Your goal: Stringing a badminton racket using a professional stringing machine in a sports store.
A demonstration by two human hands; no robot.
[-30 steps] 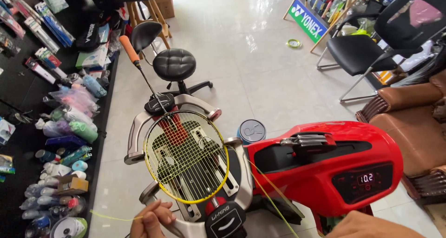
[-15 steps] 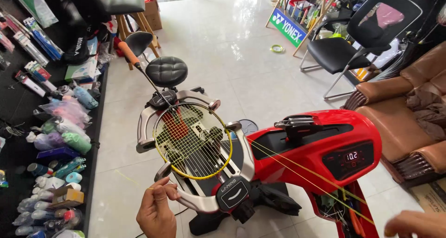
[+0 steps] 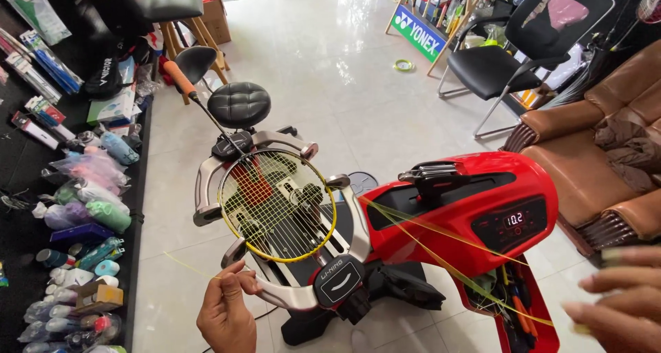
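Thin yellow racket string [image 3: 441, 256]: two strands run from the right edge of the racket head, lower centre of frame, across the front of the red machine body toward the lower right. A further stretch of the same string [image 3: 189, 267] shows at lower left, running from the floor side up to the left hand.

Left hand [image 3: 227, 312], bottom of frame left of centre: fingertips pinched closed on the string just below the lower left rim of the racket.

Right hand [image 3: 620, 301], lower right corner: blurred, fingers spread toward the left. A strand ends near it; cannot tell whether it grips the string.

Yellow-framed badminton racket [image 3: 277, 205], centre: lies flat, clamped in the silver cradle [image 3: 206, 188] of the stringing machine; string bed partly woven. Its thin dark shaft runs to the upper left, ending in an orange grip [image 3: 177, 77].

Glossy red tension head with small lit display [image 3: 482, 208], right of centre, touching the cradle base.

Round black padded stool [image 3: 239, 104] behind the racket. Black office chair [image 3: 496, 67] upper right, brown leather sofa [image 3: 606, 153] at right edge. Bagged goods and bottles [image 3: 82, 201] along the left edge.
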